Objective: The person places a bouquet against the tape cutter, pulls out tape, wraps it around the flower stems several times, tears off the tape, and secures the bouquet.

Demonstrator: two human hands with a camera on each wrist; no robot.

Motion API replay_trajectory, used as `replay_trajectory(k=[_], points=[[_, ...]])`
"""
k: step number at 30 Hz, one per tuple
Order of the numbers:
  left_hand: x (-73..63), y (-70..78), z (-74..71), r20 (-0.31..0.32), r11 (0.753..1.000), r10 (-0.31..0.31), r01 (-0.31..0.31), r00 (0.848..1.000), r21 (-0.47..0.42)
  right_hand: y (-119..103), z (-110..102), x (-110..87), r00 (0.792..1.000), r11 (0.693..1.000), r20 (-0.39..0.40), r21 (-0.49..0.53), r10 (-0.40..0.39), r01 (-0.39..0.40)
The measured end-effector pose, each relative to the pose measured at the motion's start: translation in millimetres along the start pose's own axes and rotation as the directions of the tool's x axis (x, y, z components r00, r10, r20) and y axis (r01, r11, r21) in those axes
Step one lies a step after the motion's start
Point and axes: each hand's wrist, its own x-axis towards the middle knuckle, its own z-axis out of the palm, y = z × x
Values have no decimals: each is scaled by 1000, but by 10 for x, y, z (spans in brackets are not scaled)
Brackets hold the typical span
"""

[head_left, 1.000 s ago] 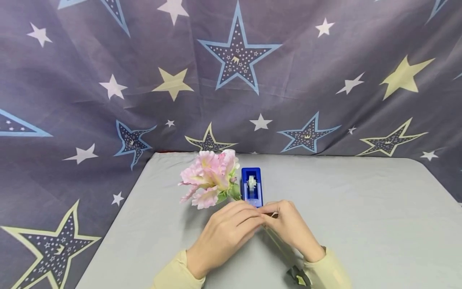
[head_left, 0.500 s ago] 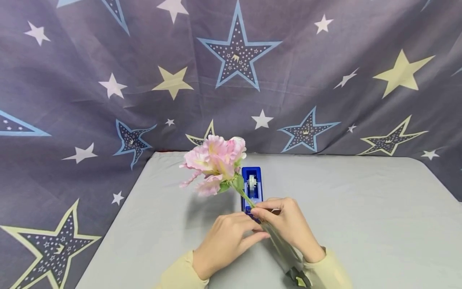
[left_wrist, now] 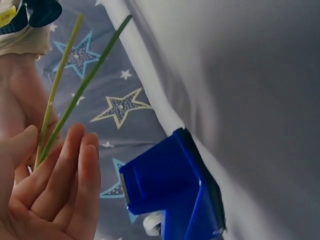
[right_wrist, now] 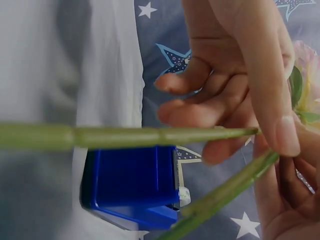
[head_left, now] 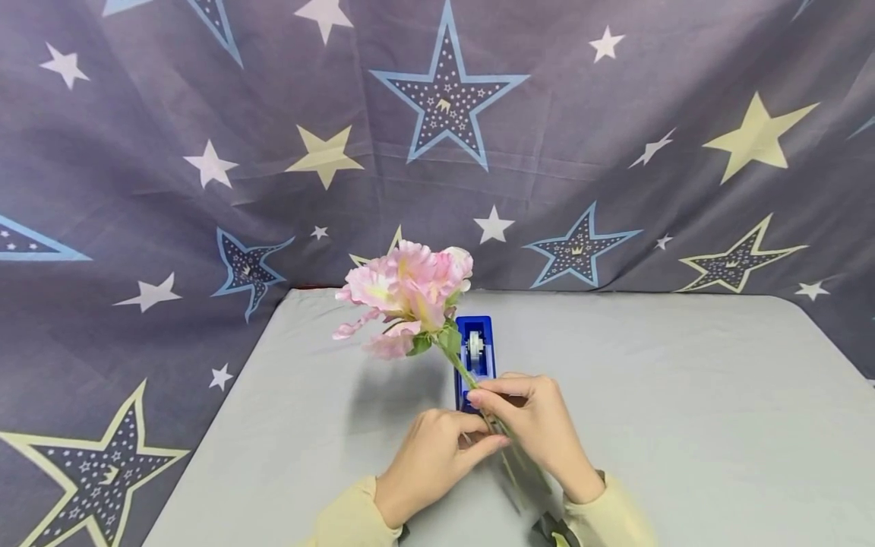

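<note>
Pink artificial flowers on green stems lean up to the left in the head view. My right hand pinches the stems just below the leaves, between thumb and index finger. Lower down, my left hand has its thumb and index finger on the stems. A green stem and a yellower stem stick out separately past the fingers in the left wrist view. In the right wrist view, the left thumb presses at the stems. A blue tape dispenser stands behind the hands, partly covered by them.
The table is covered by a grey cloth. A dark curtain printed with stars hangs behind and to the left. A dark object with a yellow-green patch sits by the right wrist.
The blossoms have risen and shifted slightly right. My left hand has drawn back down from the right fingertips, uncovering the upper stem, while my right hand stays nearly in place.
</note>
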Motion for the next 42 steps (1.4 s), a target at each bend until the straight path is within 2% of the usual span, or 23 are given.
replay_trajectory(k=[5, 13, 23, 28, 37, 40, 42], points=[[3, -11, 21, 38, 993, -57, 60, 998, -98, -3, 17, -7, 999, 1000, -37, -1, 7, -7], [20, -5, 32, 68, 969, -80, 94, 994, -229, 4, 11, -6, 998, 999, -49, 22, 30, -29], [39, 18, 24, 68, 950, -88, 104, 994, -293, -13, -21, 16, 995, 996, -72, 55, 71, -67], [39, 26, 21, 82, 927, -116, 137, 990, -350, -30, -31, 21, 994, 995, -85, 65, 75, -70], [50, 31, 63, 108, 872, -146, 179, 983, -456, -36, -35, 27, 983, 991, -121, 43, 135, -130], [53, 41, 83, 104, 862, -156, 187, 982, -471, -20, -39, 28, 982, 990, -130, 39, 139, -135], [63, 44, 96, 97, 867, -160, 187, 982, -462, -14, -46, 32, 980, 989, -140, 37, 144, -140]])
